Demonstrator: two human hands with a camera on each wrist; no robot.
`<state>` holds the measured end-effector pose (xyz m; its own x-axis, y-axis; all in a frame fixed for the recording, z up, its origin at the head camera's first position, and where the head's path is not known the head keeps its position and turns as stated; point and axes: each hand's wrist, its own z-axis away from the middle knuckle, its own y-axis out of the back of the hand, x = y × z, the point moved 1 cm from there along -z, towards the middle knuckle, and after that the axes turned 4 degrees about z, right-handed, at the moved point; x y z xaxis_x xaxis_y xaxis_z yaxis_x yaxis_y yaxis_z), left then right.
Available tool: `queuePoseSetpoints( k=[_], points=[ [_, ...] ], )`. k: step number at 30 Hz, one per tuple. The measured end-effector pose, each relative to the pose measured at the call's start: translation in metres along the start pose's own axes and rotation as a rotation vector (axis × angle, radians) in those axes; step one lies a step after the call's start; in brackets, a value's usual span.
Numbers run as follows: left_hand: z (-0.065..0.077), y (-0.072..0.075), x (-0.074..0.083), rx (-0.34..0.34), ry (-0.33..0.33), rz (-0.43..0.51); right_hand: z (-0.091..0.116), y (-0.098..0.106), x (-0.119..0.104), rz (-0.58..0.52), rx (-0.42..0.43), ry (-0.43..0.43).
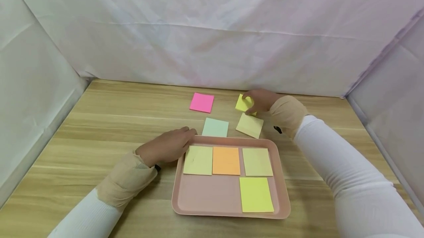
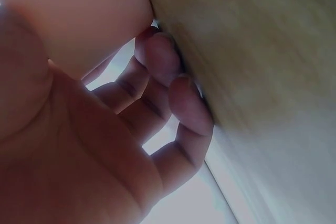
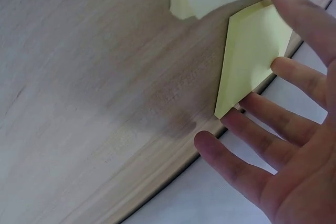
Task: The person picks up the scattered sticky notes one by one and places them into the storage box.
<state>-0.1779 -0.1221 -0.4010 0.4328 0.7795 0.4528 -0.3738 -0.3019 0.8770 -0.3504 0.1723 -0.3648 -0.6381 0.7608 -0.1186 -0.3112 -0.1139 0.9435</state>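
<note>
My left hand (image 1: 169, 145) grips the far left corner of the pink tray (image 1: 208, 197), its fingers curled along the outside of the wall; the left wrist view shows the tray wall (image 2: 100, 9) beside them. My right hand (image 1: 262, 100) is at a yellow sticky note pad (image 1: 243, 103) near the back edge of the table. In the right wrist view its fingers are spread and fairly straight, with some fingertips touching the far side of the yellow pad (image 3: 252, 56). The thumb is by the pad's near side. That pad lies on the table.
Within the tray lie a pale yellow-green pad (image 1: 198, 160), an orange pad (image 1: 226, 161), a pale yellow pad (image 1: 257, 162) and a bright yellow pad (image 1: 256, 195). Behind it are a mint pad (image 1: 215, 127), a cream pad (image 1: 250, 125) and a pink pad (image 1: 202, 102). White cloth (image 1: 198, 53) encloses the table.
</note>
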Motion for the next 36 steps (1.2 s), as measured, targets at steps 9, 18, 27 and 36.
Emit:
queuePoseSetpoints(
  k=[9,18,27,36],
  points=[
    [0.003,0.002,0.002,0.012,-0.008,0.007,-0.007,-0.003,-0.003,0.005,0.015,-0.042],
    [0.003,0.000,0.001,0.012,-0.005,0.003,-0.017,-0.011,-0.007,0.078,0.059,-0.109],
    [0.002,0.000,0.001,0.018,-0.022,0.002,-0.015,-0.010,-0.008,0.086,0.073,-0.055],
    [0.003,-0.001,0.003,0.015,-0.020,0.005,-0.016,-0.019,-0.001,0.214,0.119,-0.058]
  ],
)
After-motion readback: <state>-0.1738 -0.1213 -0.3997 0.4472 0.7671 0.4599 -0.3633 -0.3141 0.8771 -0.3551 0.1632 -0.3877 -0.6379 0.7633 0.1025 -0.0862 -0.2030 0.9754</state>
